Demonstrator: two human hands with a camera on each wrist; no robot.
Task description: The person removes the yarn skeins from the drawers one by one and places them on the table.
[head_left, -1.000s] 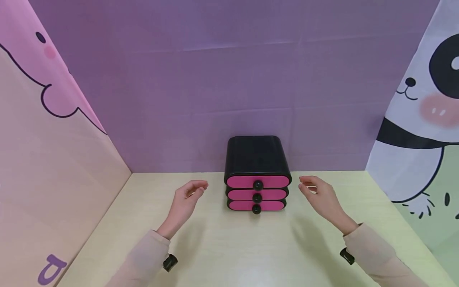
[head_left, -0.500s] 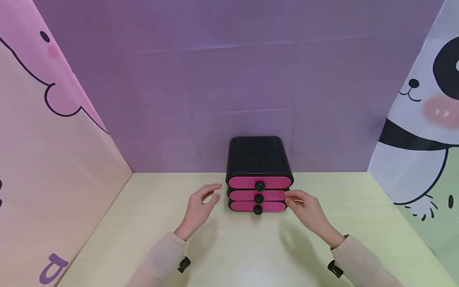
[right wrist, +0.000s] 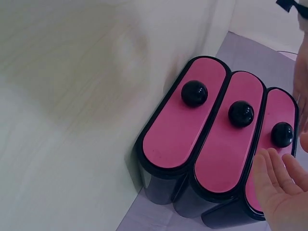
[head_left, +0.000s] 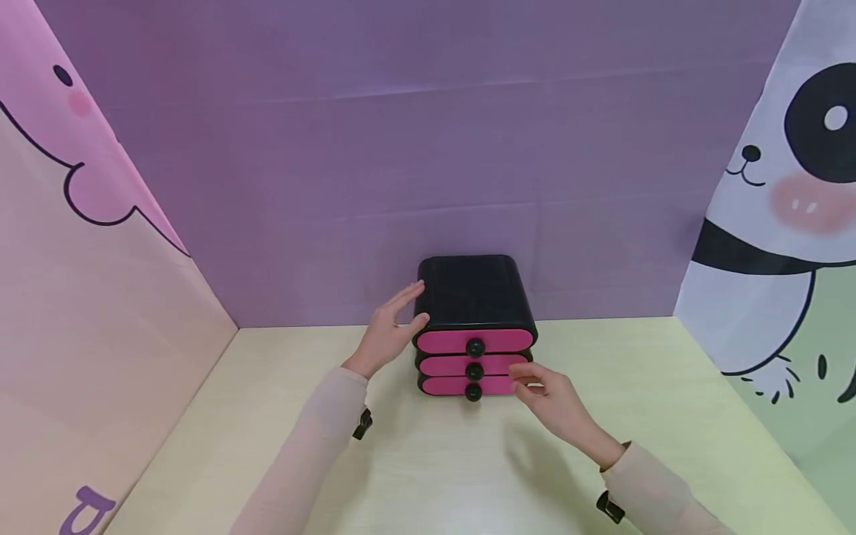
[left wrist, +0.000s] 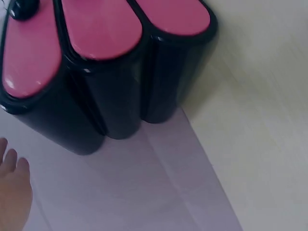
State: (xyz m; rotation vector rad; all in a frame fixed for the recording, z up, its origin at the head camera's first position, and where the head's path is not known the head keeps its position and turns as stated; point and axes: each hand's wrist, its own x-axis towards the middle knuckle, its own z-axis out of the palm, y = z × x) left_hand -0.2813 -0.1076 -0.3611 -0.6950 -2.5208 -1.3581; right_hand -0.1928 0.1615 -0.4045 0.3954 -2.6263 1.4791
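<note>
A small black chest of drawers [head_left: 475, 290] stands against the back wall, its three pink drawer fronts closed, each with a round black knob [right wrist: 240, 114]. At its upper left edge is my left hand [head_left: 386, 331], fingers extended and thumb apart, fingertips right at the black top. The left wrist view catches only part of that hand [left wrist: 14, 192] beside the casing. My right hand [head_left: 555, 401] hovers before the right end of the lower drawers, fingers loosely bent and holding nothing. In the right wrist view, its fingers [right wrist: 274, 168] overlap the top drawer front.
The pale wooden table [head_left: 441, 475] extends in front of the chest and to both sides. A purple cloth wall [head_left: 321, 186] rises behind. Printed panels flank it, a pink and cream one [head_left: 87, 319] at left and a panda one [head_left: 749, 297] at right.
My left hand has risen and moved right to the upper left edge of the chest, its fingers straightening. My right hand has come left and slightly down, in front of the drawers.
</note>
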